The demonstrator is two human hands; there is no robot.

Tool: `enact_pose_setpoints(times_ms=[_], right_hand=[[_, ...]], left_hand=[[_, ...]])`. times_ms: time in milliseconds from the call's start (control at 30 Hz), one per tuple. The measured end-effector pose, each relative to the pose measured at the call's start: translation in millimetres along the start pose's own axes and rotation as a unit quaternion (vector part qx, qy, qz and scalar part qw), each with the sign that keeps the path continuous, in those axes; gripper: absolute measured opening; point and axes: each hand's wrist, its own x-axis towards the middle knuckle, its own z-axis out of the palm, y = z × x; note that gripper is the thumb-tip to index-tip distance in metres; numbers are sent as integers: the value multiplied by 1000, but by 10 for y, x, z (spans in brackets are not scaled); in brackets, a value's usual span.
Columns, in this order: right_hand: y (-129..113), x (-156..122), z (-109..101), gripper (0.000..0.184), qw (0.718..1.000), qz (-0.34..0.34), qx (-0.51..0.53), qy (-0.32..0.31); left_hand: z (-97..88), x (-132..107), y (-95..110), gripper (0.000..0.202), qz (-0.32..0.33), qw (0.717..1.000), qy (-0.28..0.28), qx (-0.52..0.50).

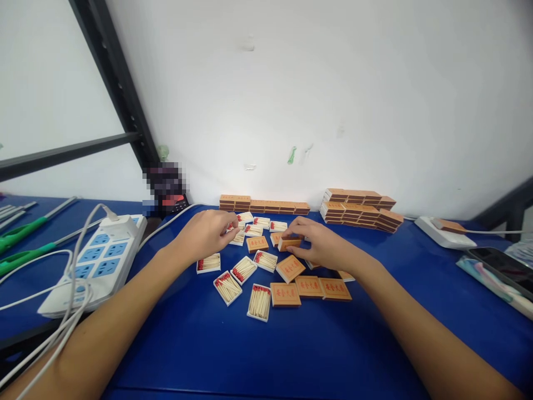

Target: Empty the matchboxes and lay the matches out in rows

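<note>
While the right hand (314, 240) pinches a matchbox (286, 244) at its fingertips, the left hand (206, 232) is bent-fingered beside the match trays (265, 261); can't tell if gripping one. Loose boxes (285, 294) lie nearer than the right hand on the desk (200, 344). My read: stacked boxes (352, 213) beyond it done, uncovered trays left.

A white wall (353, 100) rises in front of me behind the table, marked by a pale scuff (247, 44) high up and a green scrap (292, 155) lower down. At left, a black slotted metal post (119, 83) leans across my view, joined by a dark crossbar (66, 153); another dark bar (506, 203) slants in at far right. The tabletop (200, 344) is deep blue, faintly glossy, and the light falls softly, greyer towards the right.
</note>
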Motion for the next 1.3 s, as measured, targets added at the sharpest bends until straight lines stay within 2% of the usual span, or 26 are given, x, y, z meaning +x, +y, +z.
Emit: enact_pose_setpoints(times_ms=[267, 467, 633, 800, 933, 1133, 1300], right_hand=[[-2, 62, -58, 34, 999, 24, 32, 25], [140, 151, 52, 32, 996, 4, -27, 86], [102, 88, 43, 49, 999, 17, -19, 46], [17, 43, 4, 54, 1000, 30, 3, -1], [17, 19, -18, 48, 999, 49, 17, -2], [9, -5, -51, 40, 998, 41, 25, -37], [-9, 6, -57, 34, 998, 42, 9, -37]], left_hand=[[7, -4, 8, 17, 3, 1000, -2, 5], [-3, 6, -3, 16, 3, 1000, -5, 5], [-20, 7, -12, 15, -8, 1000, -3, 0], [-11, 6, -4, 16, -6, 1000, -9, 11], [-22, -3, -8, 19, -4, 1000, 0, 8], [-11, -5, -18, 22, 5, 1000, 7, 10], [-19, 2, -13, 23, 1, 1000, 6, 13]])
